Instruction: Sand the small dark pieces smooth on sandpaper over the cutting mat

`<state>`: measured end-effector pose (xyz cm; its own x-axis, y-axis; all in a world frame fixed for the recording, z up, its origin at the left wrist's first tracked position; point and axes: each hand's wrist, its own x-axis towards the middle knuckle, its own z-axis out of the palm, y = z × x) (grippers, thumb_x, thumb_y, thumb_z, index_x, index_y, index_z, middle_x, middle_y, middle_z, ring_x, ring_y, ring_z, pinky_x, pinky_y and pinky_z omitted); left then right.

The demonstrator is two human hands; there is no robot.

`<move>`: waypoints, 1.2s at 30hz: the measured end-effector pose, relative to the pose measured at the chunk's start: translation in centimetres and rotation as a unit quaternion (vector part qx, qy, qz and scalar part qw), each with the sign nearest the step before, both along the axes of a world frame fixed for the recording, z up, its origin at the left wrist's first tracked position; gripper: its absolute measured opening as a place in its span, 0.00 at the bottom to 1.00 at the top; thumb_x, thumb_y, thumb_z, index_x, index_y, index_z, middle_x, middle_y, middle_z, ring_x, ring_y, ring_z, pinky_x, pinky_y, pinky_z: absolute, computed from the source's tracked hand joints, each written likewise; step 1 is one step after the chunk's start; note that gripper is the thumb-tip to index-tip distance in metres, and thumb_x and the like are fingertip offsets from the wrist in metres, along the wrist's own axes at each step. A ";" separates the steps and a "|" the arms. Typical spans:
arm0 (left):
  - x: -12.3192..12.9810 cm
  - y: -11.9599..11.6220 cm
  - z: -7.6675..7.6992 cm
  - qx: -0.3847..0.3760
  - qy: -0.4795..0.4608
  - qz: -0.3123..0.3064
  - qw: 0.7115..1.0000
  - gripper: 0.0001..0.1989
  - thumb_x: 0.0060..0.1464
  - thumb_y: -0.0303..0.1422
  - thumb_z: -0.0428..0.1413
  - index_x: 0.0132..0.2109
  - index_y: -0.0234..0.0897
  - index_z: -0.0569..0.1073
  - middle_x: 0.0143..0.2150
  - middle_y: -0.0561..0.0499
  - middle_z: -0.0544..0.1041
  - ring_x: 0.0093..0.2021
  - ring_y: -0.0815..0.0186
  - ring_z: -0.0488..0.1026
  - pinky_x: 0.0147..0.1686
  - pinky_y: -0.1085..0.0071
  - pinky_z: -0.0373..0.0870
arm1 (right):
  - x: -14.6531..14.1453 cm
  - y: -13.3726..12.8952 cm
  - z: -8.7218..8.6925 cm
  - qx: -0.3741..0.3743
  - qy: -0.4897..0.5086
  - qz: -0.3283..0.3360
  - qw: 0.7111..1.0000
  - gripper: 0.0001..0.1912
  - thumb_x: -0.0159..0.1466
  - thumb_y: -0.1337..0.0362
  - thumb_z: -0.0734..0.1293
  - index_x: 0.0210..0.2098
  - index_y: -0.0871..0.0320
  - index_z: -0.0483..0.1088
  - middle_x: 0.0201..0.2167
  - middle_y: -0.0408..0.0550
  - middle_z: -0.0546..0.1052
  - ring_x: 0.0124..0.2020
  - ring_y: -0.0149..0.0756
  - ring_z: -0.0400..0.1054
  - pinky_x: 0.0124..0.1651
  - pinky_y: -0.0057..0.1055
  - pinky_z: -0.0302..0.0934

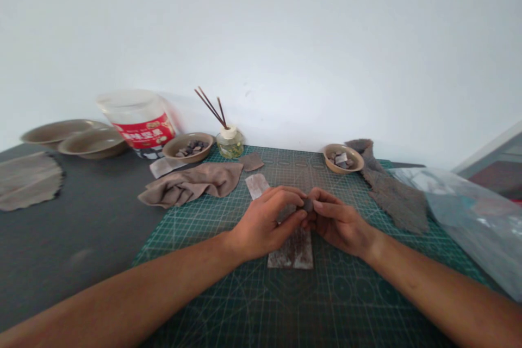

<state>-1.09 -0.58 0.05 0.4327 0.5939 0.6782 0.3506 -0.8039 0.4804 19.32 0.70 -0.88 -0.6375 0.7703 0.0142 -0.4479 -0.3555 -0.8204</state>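
Note:
Between the fingertips of both hands is a small dark grey-brown piece, perhaps a stone; its exact kind is too small to make out. My left hand pinches it from the left, thumb below and fingers above. From the other side my right hand grips it with thumb and fingers closed. Under the hands lies a worn, brown-and-white flat strip, partly hidden by them. Farther back, a second pale strip rests on the green cutting mat.
Small bowls of pieces stand at back left and back right. A reed diffuser, a tub and two larger bowls line the wall. Cloths lie about; a plastic bag covers the mat's right edge.

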 end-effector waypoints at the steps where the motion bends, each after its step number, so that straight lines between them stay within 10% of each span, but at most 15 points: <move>1: 0.0 0.0 0.1 0.001 -0.007 -0.003 1.000 0.07 0.62 0.28 0.56 0.47 0.40 0.68 0.48 0.48 0.77 0.49 0.66 0.76 0.49 0.68 0.73 | 0.0 0.0 0.0 0.001 -0.003 0.002 1.000 0.09 0.64 0.61 0.73 0.36 0.58 0.71 0.31 0.43 0.78 0.32 0.30 0.74 0.39 0.25 0.67; 18: -0.1 0.7 -0.4 0.086 0.006 0.022 0.996 0.09 0.62 0.27 0.58 0.49 0.40 0.75 0.47 0.48 0.78 0.47 0.64 0.76 0.46 0.66 0.73 | -0.4 -0.2 -0.1 0.018 -0.010 0.008 1.000 0.10 0.70 0.59 0.67 0.41 0.61 0.73 0.33 0.46 0.78 0.35 0.31 0.75 0.40 0.25 0.68; 36: -0.1 0.1 0.3 -0.007 0.032 0.053 0.998 0.13 0.62 0.31 0.56 0.54 0.41 0.70 0.48 0.50 0.79 0.49 0.62 0.76 0.51 0.63 0.71 | -0.5 -0.4 -0.2 0.036 -0.043 -0.036 0.998 0.10 0.67 0.58 0.71 0.41 0.58 0.75 0.34 0.44 0.77 0.34 0.30 0.72 0.38 0.24 0.66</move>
